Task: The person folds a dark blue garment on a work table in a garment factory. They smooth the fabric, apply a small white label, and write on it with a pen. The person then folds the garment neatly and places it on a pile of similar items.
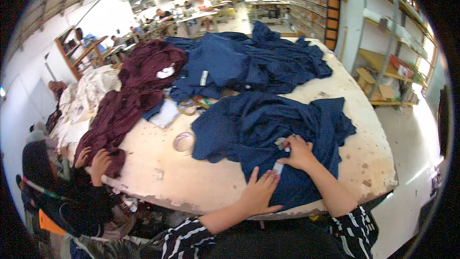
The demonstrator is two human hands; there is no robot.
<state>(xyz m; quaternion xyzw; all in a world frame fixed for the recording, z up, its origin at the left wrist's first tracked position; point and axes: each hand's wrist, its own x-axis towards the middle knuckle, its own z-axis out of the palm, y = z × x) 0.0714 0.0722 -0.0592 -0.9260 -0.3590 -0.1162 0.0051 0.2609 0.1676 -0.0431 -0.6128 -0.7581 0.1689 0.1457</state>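
Note:
On the pale worn tabletop, a navy fabric piece (220, 129) lies rumpled in front of me. My left hand (258, 192) rests on it with fingers apart, beside a narrow white strip (279, 167). My right hand (299, 156) is closed at the upper end of that strip, on a small pale or silvery thing too small and blurred to name. A roll of tape or ring (183, 141) lies to the left of the navy piece.
A co-worker (45, 182) at my left has both hands on maroon fabric (103, 129). Cream fabric (84, 93), more navy fabric (273, 62) and a white folded piece (165, 112) cover the table's back and left. Shelves (393, 72) stand right; people at workbenches fill the background.

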